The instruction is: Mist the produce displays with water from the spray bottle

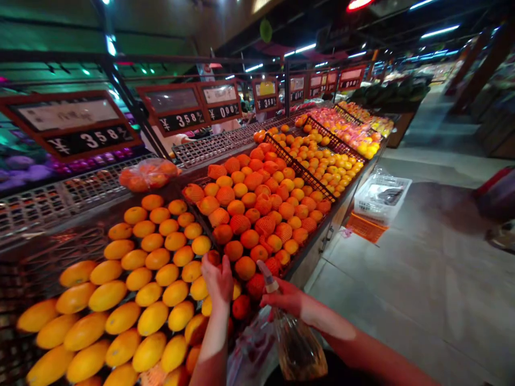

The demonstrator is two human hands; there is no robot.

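Note:
My left hand point(219, 280) reaches over the near edge of the orange display, its fingers and thumb around a dark orange point(213, 258). In my right hand point(287, 298) is a clear spray bottle point(301, 346), gripped at its neck with the pale nozzle tilted up and left toward the fruit. Between and beyond the hands lies a crate of oranges point(252, 239), several wrapped in red foam nets. Rows of yellow-orange oval fruit point(148, 295) fill the display left of my left hand. A crumpled clear plastic bag point(251, 348) lies below, between my forearms.
Farther along stand more citrus crates point(317, 155), split by black dividers point(300, 169). A bagged bundle of fruit point(148, 174) rests on the back ledge. Price signs point(86, 126) hang above. A white basket point(382, 198) on an orange crate point(366, 228) stands on the floor at right.

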